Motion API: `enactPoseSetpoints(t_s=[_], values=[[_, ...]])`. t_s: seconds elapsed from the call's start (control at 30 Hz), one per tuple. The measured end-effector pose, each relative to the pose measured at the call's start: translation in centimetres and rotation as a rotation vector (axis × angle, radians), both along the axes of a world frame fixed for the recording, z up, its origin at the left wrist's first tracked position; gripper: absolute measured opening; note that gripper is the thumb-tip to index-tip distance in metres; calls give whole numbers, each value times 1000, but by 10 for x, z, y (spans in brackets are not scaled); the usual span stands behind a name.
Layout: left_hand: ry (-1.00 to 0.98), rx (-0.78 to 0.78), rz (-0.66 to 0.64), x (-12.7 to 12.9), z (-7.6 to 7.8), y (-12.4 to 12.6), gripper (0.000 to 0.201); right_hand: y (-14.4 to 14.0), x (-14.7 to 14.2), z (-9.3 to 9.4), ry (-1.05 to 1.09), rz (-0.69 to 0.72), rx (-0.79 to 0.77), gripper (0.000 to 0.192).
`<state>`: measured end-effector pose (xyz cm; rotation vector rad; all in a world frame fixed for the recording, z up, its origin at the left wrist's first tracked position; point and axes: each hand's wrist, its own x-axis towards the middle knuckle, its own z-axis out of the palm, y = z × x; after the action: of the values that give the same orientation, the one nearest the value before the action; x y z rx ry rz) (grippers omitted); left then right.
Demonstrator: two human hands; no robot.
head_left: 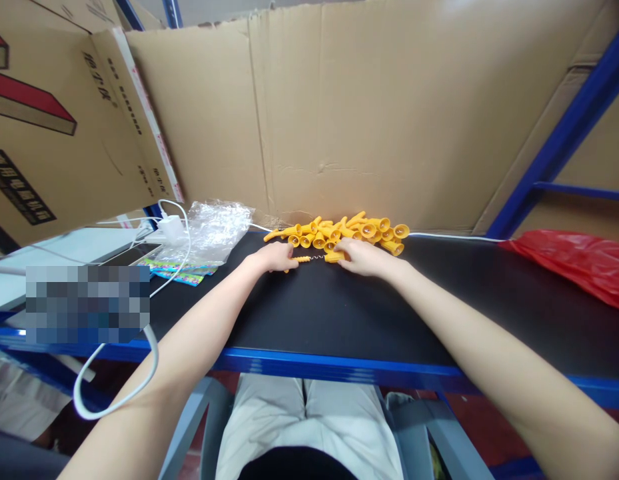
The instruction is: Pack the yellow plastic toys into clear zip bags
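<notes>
A heap of small yellow trumpet-shaped plastic parts (349, 232) lies at the back of the black table (339, 313), against a cardboard wall. My left hand (274, 257) rests on the table and holds a thin yellow stick-like piece (302, 259). My right hand (362, 257) grips a yellow part (334, 256) just in front of the heap. Between the two pieces a short coiled metal spring (316, 257) shows. Both hands sit close together, almost touching the heap.
A crumpled clear plastic bag (214, 230) and colourful packets (182, 272) lie at the left, with a white charger (172, 227) and cable. A red plastic bag (574, 263) lies at the right. Cardboard boxes stand behind and at the left; blue shelf posts at the right.
</notes>
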<state>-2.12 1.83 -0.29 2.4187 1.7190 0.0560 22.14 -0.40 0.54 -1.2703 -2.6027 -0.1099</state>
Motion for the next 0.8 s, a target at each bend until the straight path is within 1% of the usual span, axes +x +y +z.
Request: enactPoseSetpoints(t_s=[0.13,0.2,0.37,0.47,0.57,0.7,0.8], values=[[8,4,-2,0,0,1,35,2,-2,-6,-28,-31,43,14],[4,-13,-4,-1,0,1,35,1,-3,-7,-33,-22,46,13],[-25,-32,-38,0,2,-2,32,-2,-7,-9,30,87,6,15],[-73,63,-110,2,1,-4,27,-4,-9,-10,57,139,4,22],[-119,165,-141,5,-2,-5,25,-4,-10,-11,78,149,22,24],[-158,195,-133,7,-4,-4,27,-1,-6,-11,125,151,-6,25],[-176,203,-122,7,-4,-5,25,3,-2,-11,132,167,-42,35]])
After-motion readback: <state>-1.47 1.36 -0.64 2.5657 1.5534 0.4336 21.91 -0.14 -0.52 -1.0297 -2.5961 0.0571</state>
